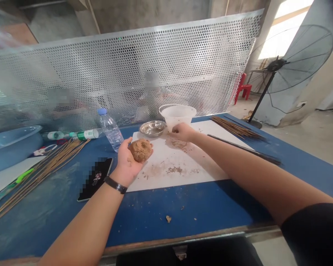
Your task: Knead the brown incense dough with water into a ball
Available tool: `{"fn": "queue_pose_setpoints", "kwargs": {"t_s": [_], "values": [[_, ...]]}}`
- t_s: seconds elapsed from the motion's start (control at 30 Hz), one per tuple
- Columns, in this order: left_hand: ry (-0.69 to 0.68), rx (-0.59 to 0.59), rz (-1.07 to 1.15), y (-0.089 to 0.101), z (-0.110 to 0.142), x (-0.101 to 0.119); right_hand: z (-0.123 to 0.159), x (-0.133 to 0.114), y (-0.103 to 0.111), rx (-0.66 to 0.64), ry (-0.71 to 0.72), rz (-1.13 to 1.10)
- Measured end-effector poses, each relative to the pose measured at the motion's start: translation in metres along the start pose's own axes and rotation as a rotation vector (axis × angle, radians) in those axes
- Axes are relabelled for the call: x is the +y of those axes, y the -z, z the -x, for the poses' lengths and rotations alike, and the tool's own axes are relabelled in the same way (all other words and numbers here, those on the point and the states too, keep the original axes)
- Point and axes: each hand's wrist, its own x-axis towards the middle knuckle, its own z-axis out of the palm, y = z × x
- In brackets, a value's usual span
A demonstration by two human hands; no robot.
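Observation:
On the upturned palm of my left hand (127,159) rests a rounded brown lump of clay (141,150), cracked on its surface, with the fingers cupped beneath and behind it. My right hand (183,132) is stretched forward over the stained white sheet (161,184), its fingers curled downward just in front of a translucent white plastic tub (178,112). Whatever those fingers hold, if anything, does not show. Left of that hand stands a shallow metal bowl (152,128). Brown crumbs (174,170) are scattered over the sheet.
A water bottle (111,129) and a phone (96,179) are left of my left hand. Thin brown sticks (41,170) and a blue basin (11,147) lie farther left. More sticks (235,128) are at right. A perforated metal panel (122,74) stands behind the table.

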Motion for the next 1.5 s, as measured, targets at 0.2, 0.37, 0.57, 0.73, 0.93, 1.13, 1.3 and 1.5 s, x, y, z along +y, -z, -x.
{"fn": "queue_pose_setpoints", "kwargs": {"t_s": [0.2, 0.37, 0.57, 0.73, 0.93, 1.13, 1.3, 1.5], "values": [[0.0, 0.012, -0.018, 0.0, 0.001, 0.0, 0.0, 0.008, 0.001, -0.012, 0.012, -0.081], [0.009, 0.023, -0.028, 0.0, 0.002, 0.0, 0.005, 0.015, 0.005, -0.007, -0.079, -0.131], [0.017, 0.033, -0.029, 0.001, 0.001, 0.0, 0.014, 0.02, 0.013, -0.017, -0.113, -0.112], [0.001, 0.026, -0.046, 0.001, 0.0, 0.001, 0.008, -0.011, 0.002, 0.03, -0.063, -0.023], [0.0, 0.031, -0.033, 0.0, 0.001, 0.002, -0.019, -0.04, -0.024, 0.009, -0.072, 0.063], [-0.01, 0.024, -0.025, 0.0, -0.001, 0.002, -0.024, -0.032, -0.028, 0.021, -0.114, 0.105], [0.006, 0.016, -0.06, -0.001, 0.003, 0.002, -0.017, -0.022, -0.019, 0.045, -0.129, 0.097], [0.066, -0.012, -0.099, -0.003, 0.003, -0.002, 0.007, -0.03, 0.003, 0.103, -0.113, -0.027]]}}
